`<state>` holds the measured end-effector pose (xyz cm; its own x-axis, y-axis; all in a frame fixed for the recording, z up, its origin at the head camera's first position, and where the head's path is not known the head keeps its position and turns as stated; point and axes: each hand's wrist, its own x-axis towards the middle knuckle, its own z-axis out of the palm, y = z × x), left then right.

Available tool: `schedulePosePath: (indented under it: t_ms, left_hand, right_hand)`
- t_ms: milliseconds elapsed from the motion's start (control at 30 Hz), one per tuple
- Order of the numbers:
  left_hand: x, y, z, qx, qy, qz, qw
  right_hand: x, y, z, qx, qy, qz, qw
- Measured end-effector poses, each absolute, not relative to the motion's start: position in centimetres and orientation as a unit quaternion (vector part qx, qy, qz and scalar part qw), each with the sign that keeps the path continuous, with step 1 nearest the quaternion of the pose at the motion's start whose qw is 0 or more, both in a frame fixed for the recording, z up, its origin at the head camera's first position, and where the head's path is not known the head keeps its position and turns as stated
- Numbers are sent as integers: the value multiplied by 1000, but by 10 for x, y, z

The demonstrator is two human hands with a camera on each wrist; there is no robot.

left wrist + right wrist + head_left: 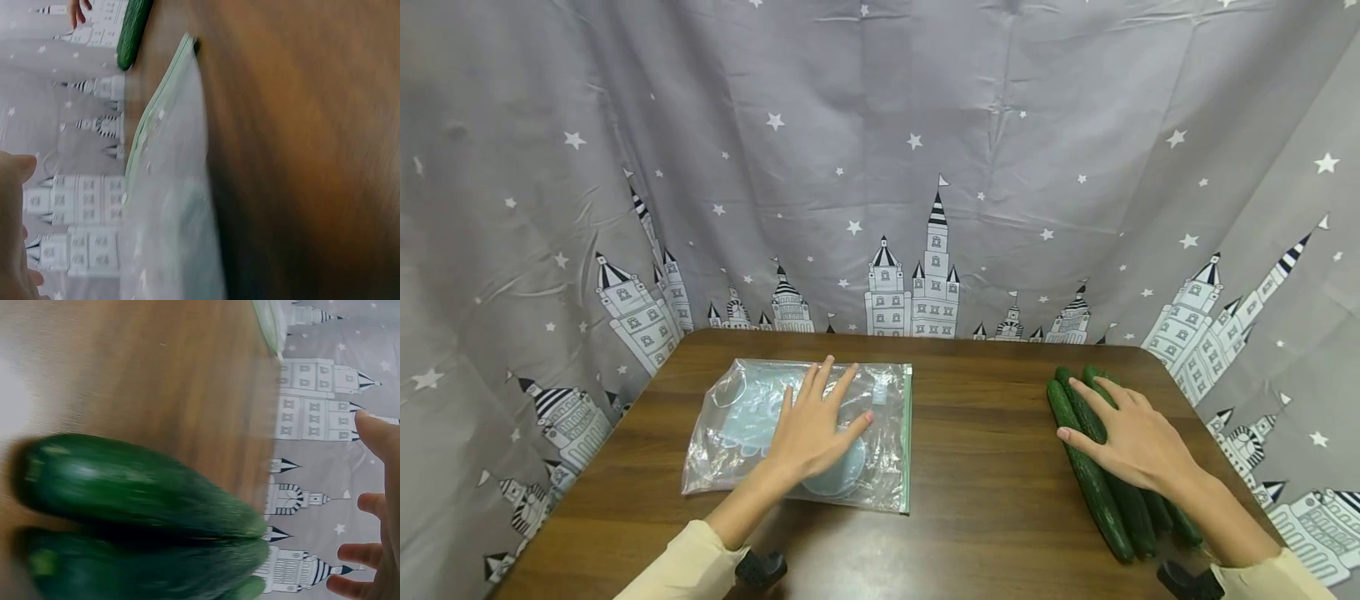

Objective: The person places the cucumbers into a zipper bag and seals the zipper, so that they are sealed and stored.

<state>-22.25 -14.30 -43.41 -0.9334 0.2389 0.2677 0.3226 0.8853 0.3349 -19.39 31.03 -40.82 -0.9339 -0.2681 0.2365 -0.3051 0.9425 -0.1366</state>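
Note:
A clear zip bag (883, 433) with a green closure strip lies flat on the left half of the table, pale blue shapes showing inside it. Over the bag my left hand (811, 429) is spread, fingers straight, holding nothing. On the right side several long green cucumbers (1093, 487) lie side by side. My right hand (1138, 437) hovers over them with fingers apart and empty. The left wrist view shows the bag's edge (156, 112) and part of the left hand (11, 225). In the right wrist view, cucumbers (137, 487) lie below the right hand (381, 506).
The brown wooden table (977, 467) has rounded back corners. Behind it and along both sides hangs a grey curtain (820, 167) printed with white stars and castles. Bare wood lies between the bag and the cucumbers.

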Motion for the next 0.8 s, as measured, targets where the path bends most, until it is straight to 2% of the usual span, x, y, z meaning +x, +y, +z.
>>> schedulePosePath:
  t_ms: [167,467,800]
  left_hand:
    - [-215,-126,-446,-152,-960,-219,88]
    - [-204,-104,-466,-171,-947,-255,93]
    - [-197,-85,-485,-130,-936,-324,31]
  right_hand:
    - [-183,312,-423,138,-980,104,98]
    - [-163,314,-446,126,-978,126,109]
    - [-142,309,-469,123,-979,100,129]
